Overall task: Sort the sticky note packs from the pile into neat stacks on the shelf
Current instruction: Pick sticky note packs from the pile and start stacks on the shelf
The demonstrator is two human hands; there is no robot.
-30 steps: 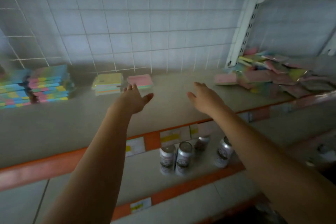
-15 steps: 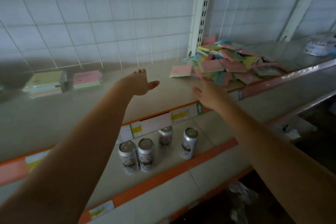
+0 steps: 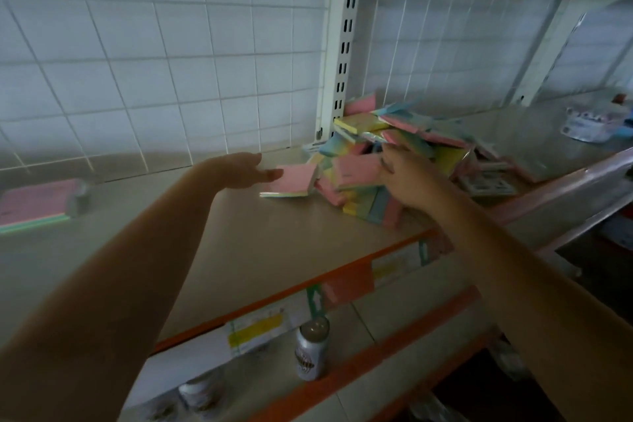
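Note:
A jumbled pile of pastel sticky note packs [image 3: 421, 144] lies on the shelf [image 3: 257, 236] beside the white upright post. My right hand [image 3: 404, 178] reaches into the pile's left part, fingers spread over a pink pack [image 3: 358, 169]; I cannot tell whether it grips it. My left hand [image 3: 239, 169] is stretched out flat, its fingertips at the left edge of a lone pink pack [image 3: 294, 180] that lies just left of the pile. A neat pink-and-green stack [image 3: 34, 204] sits at the far left.
White wire grid backs the shelf. The white slotted post [image 3: 342, 55] stands behind the pile. Drink cans [image 3: 311, 348] stand on the lower shelf below orange price strips. A wrapped item [image 3: 589, 125] lies on the right-hand shelf.
Both hands have moved right toward the pile. My right hand now lies on the packs and my left hand has come to the lone pink pack. The view has swung right.

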